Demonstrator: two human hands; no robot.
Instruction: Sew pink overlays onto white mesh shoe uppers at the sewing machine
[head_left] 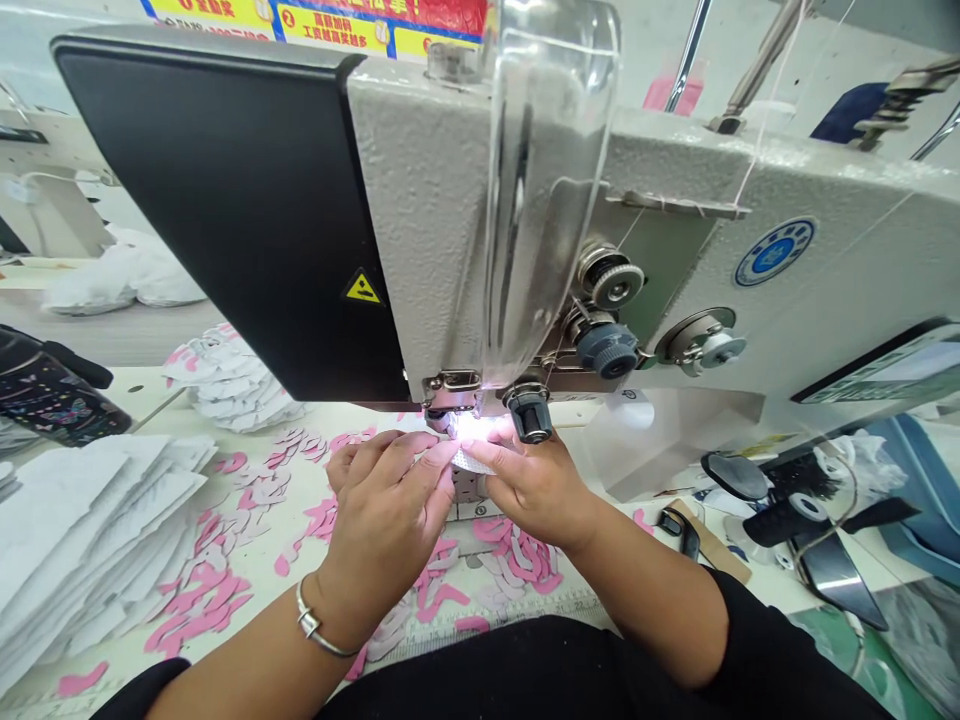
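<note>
Left of the fingers: stacked white cut fabric pieces (82, 530), pink-and-white scraps (202, 600) strewn nearer.
Left hand (386, 510): fingers (420, 470) extended, close together, tips pressing the patch.
Between the fingertips: white fabric patch (472, 460), held flat under the lit presser foot (450, 400).
Right hand (532, 490): fingers (487, 455) extended, pressing the patch's other side.
Above the fingers: sewing machine head (420, 200).
</note>
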